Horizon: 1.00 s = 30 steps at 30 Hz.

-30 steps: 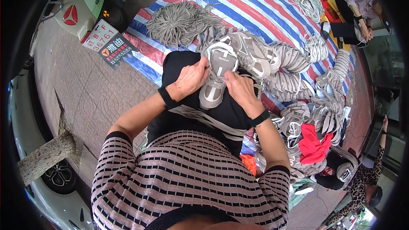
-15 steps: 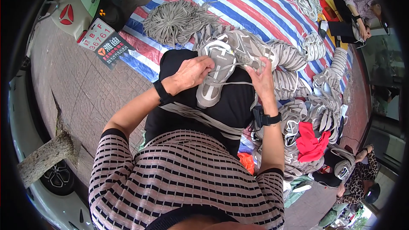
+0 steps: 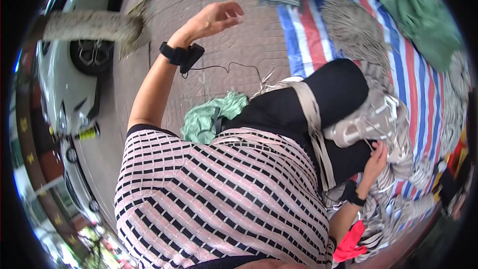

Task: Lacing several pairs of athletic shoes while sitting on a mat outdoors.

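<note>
A grey sneaker (image 3: 371, 119) lies on my black-clad lap (image 3: 318, 99). My right hand (image 3: 376, 158) grips its near side, fingers on the sole edge. My left hand (image 3: 215, 19) is raised high to the left over the paving, fingers pinched together. A thin dark thread (image 3: 234, 66) runs from under that wrist down toward my lap. Both wrists wear black bands. A beige strap (image 3: 314, 129) crosses my lap.
A red, white and blue striped tarp (image 3: 413, 74) lies to the right with heaps of grey shoe parts (image 3: 356, 30) and a green sack (image 3: 423, 15). Green cloth (image 3: 209, 118) lies beside my leg. A white car (image 3: 64, 84) stands left; a red cloth (image 3: 351, 243) lies lower right.
My left hand has left the sneaker and swung up and out to the left, drawing the thread. My head turned, so the view has rotated. The right hand stays on the sneaker.
</note>
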{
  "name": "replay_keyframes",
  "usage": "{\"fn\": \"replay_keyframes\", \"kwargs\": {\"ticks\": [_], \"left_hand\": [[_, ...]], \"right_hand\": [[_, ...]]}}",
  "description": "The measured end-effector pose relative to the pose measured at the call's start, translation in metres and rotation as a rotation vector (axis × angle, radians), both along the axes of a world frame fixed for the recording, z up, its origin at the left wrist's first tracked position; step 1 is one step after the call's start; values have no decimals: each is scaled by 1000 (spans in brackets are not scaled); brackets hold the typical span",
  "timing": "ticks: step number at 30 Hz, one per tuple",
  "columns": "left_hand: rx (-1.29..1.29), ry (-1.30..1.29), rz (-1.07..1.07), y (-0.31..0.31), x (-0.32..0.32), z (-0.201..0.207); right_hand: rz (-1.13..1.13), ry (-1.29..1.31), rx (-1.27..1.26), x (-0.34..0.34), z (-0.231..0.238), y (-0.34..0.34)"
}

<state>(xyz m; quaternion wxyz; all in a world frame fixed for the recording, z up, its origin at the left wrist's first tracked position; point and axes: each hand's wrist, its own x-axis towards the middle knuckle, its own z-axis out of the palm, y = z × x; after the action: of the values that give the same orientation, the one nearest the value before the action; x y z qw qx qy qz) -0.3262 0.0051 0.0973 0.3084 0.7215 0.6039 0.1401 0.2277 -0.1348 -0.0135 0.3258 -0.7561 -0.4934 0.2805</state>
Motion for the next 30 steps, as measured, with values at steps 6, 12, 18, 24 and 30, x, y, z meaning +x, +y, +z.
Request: {"fn": "replay_keyframes", "kwargs": {"ticks": [6,12,18,24,30], "left_hand": [[-122,363,334,-107,-110,-36],[-424,492,544,-202,-148,-114],[-1004,101,732,-343,-131,-245],[-1234,-98,957,-422,-7,-302],[-1208,-339,885,-355,55,-346]], "right_hand": [[173,-52,-142,13,-14,-4],[164,82,-309,9,-1,-2],[167,64,-293,5,-1,-9],[187,48,-329,7,2,-6],[191,-9,-267,16,25,9]]}}
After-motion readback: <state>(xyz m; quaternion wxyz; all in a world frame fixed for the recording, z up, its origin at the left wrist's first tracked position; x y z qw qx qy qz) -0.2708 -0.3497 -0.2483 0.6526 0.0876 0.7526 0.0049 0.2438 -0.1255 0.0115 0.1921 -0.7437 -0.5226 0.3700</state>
